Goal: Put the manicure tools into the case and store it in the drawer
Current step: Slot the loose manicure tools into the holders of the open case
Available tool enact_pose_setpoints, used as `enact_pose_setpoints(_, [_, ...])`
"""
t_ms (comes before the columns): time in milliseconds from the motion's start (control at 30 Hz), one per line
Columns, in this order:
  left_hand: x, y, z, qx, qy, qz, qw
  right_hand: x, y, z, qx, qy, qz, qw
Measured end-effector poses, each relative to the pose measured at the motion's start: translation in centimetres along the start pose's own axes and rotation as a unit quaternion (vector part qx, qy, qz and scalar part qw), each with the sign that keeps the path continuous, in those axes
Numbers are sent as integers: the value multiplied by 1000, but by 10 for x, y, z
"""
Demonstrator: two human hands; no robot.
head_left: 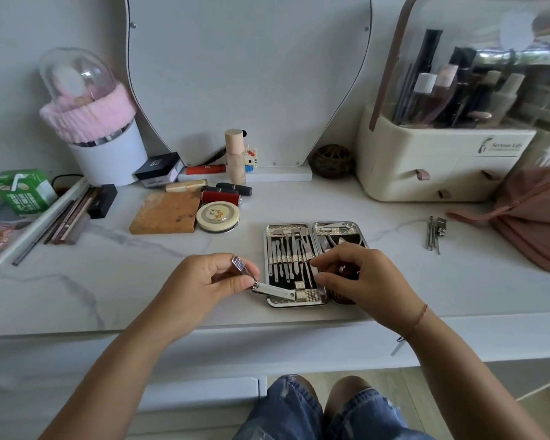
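Observation:
An open silver manicure case (272, 231) lies on the marble tabletop, its left half lined with several slim metal tools under straps. My left hand (200, 281) grips a large nail clipper (269, 289) with its lever raised, the clipper's body resting at the case's lower left corner. My right hand (359, 279) hovers over the case's middle and right half, fingers pinched near a strap; I cannot tell whether it grips anything. A small pile of loose manicure tools (435, 231) lies on the table to the right, apart from the case.
Left of the case sit a round tin (217, 215), a wooden block (165, 212), lipsticks (221, 196) and pencils (67, 217). A cream cosmetics organizer (426, 166) and a pink pouch (534, 214) stand at right. A white drawer front (200, 392) lies below the table edge.

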State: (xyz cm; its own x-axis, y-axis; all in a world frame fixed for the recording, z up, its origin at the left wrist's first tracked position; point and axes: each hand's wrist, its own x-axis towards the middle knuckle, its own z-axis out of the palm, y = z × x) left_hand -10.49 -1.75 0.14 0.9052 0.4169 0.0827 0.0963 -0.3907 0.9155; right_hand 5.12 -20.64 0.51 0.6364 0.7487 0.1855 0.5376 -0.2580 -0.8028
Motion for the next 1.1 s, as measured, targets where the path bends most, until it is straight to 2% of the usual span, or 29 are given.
enact_pose_setpoints(600, [5, 0, -1, -33, 60, -7, 998, -1, 0, -1, 0, -10, 4, 1000])
enact_pose_setpoints(1100, [10, 0, 10, -19, 54, 5, 998, 0, 1, 0, 0, -14, 1, 1000])
